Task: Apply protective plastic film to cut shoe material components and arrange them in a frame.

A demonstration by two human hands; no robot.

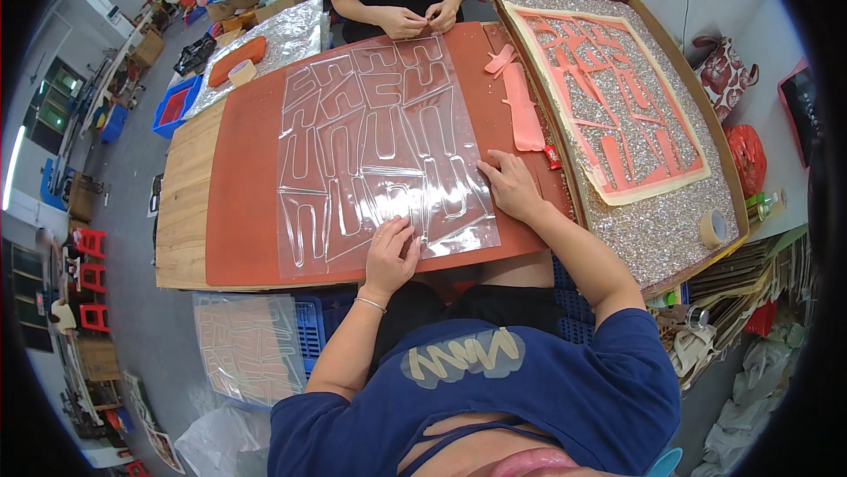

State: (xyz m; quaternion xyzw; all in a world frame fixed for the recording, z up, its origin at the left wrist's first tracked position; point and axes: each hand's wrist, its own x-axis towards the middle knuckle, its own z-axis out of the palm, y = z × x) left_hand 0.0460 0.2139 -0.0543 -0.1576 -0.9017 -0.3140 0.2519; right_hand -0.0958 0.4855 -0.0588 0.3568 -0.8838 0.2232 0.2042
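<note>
A clear plastic sheet point(379, 142) cut into letter-like shapes lies on an orange-red mat point(243, 168) covering a wooden table. My left hand point(393, 252) rests at the sheet's near edge, fingers curled and pinching the film. My right hand point(509, 184) presses flat on the sheet's near right side, fingers spread. Across the table, another person's two hands point(419, 18) work at the far edge of the same sheet.
A large tray point(732, 203) of glittery grains on the right holds a sheet with pink cut-out shapes point(609, 97). Loose pink strips point(520, 106) lie beside it. A tape roll point(713, 228) sits in the tray. Blue crates point(309, 327) with another clear sheet stand below left.
</note>
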